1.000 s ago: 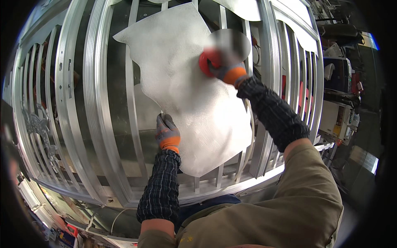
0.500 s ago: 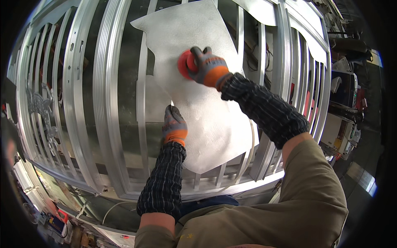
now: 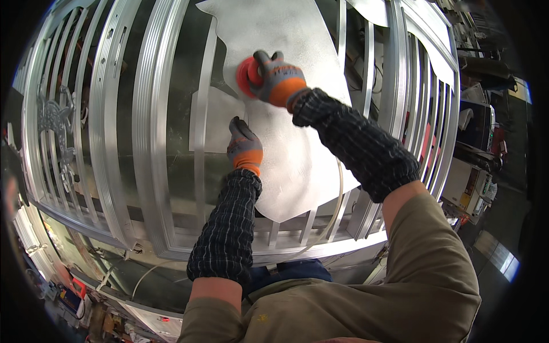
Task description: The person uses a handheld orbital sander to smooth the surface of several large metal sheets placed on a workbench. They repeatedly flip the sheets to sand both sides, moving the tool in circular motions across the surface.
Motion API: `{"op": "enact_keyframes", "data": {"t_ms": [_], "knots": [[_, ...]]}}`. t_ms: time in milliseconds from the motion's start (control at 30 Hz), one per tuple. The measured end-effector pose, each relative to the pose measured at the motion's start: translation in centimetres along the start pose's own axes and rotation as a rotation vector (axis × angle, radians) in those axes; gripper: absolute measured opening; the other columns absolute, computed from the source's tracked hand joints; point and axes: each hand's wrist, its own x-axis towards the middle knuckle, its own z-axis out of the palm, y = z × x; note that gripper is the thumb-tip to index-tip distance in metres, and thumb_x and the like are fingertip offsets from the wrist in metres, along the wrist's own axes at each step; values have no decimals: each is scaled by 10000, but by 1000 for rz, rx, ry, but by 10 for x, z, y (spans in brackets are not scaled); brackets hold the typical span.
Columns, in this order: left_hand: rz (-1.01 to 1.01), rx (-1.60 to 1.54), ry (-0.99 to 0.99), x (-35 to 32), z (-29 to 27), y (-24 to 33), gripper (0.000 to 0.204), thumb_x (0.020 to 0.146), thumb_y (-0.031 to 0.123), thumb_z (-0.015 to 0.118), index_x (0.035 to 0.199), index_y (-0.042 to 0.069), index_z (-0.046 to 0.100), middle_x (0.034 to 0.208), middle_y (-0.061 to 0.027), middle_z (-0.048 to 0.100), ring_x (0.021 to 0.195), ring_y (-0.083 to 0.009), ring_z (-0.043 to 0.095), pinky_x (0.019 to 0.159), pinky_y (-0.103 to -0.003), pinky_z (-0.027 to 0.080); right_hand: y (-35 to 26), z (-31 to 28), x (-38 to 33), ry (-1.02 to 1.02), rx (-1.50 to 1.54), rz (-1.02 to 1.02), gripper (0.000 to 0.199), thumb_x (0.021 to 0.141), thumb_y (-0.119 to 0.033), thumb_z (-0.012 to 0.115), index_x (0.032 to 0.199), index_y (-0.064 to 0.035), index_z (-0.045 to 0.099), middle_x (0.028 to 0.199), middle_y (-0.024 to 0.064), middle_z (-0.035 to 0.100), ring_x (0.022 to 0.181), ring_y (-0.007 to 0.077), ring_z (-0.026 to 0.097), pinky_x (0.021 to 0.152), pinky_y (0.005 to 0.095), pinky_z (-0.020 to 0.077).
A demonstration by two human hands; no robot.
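Observation:
A large pale metal sheet (image 3: 303, 154) with curved, irregular edges lies over the bars of a silver metal frame (image 3: 154, 114). My right hand (image 3: 280, 80), in a grey and orange glove, is closed on a round red palm sander (image 3: 246, 77). Its disc sits against the sheet by the wavy left edge; the glove hides part of the tool. Lower down, my left hand (image 3: 246, 146), gloved alike, grips the sheet's left edge with its fingers together. Its thumb is hard to make out.
A thin pale hose (image 3: 337, 200) runs from beneath my right forearm over the frame's near rail. Another flat piece (image 3: 217, 123) shows beneath the sheet. Ornate metal scrollwork (image 3: 60, 131) is on the frame's left part. Cluttered equipment (image 3: 472, 183) stands to the right.
The sander has slid left across the sheet, closer to its wavy edge. My left hand has shifted slightly away from me along the edge. The whole view has moved a little.

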Motion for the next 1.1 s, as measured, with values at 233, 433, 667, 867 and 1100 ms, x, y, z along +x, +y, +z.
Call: {"op": "enact_keyframes", "data": {"t_ms": [233,433,667,867,1100], "knots": [[-71,-506,204,-22,1,-66,389,1111,283,466,1422,53,507,1079,-199,734,1019,-344,712,864,-421,549,34,62,-159,-89,69,59,764,785,-388,825,1418,-140,477,1227,271,553,931,447,712,807,494,614],[78,32,-110,-59,-20,-50,422,1086,346,458,1381,64,564,1171,-248,719,1028,-436,703,841,-484,575,40,51,-127,33,65,79,766,786,-330,842,1431,-125,483,1183,289,603,895,418,738,764,476,627],[103,161,-47,-60,-14,-49,378,1053,301,473,1337,84,596,1104,-215,741,946,-434,717,812,-507,577,38,-23,92,244,60,140,781,849,-528,751,1483,-190,445,1339,291,565,1148,476,667,1012,515,534],[41,245,-80,-59,-11,-54,393,1067,363,473,1303,87,623,1118,-212,741,923,-422,728,758,-497,593,71,-81,197,248,99,297,902,841,-604,724,1526,-115,401,1395,277,594,1283,424,611,1077,486,503],[34,152,-132,-59,-17,-45,398,1082,339,436,1357,81,565,1096,-244,728,958,-463,704,811,-513,578,136,-39,65,234,158,373,818,823,-538,769,1474,-161,448,1411,300,516,1243,469,610,1052,509,513]]}}
